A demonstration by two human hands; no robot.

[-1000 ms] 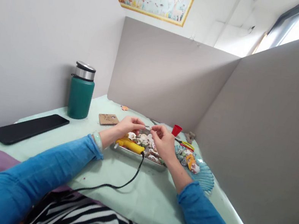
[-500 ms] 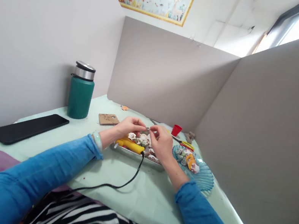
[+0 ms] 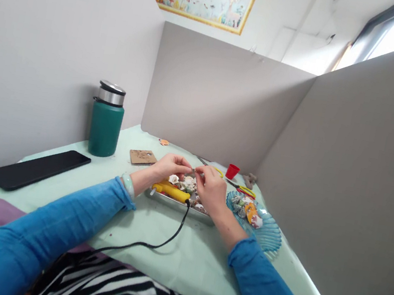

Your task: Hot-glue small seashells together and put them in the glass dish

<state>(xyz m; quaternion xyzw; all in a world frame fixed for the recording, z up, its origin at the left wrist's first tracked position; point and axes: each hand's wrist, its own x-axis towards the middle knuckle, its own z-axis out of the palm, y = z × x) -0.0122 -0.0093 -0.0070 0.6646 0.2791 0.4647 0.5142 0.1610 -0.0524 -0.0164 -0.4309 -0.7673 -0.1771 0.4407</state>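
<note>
My left hand (image 3: 167, 167) and my right hand (image 3: 211, 186) meet fingertip to fingertip over a metal tray (image 3: 165, 200) of shells (image 3: 187, 183). Both pinch a small thin thing between them, too small to name. A yellow corded tool (image 3: 172, 192) lies in the tray just under my left hand, its black cord (image 3: 161, 243) trailing toward me. Both arms wear blue sleeves, and a pale bangle (image 3: 129, 185) sits on my left wrist.
A blue shell-shaped glass dish (image 3: 268, 234) with painted shells stands right of the tray. Behind it are a red cup (image 3: 232, 171) and yellow-handled pliers (image 3: 246, 191). A green flask (image 3: 106, 120), black phone (image 3: 36, 168) and brown card (image 3: 142, 156) lie left. Grey partitions enclose the table.
My right hand has shifted slightly left, closing on my left hand's fingertips. More of the blue dish shows now.
</note>
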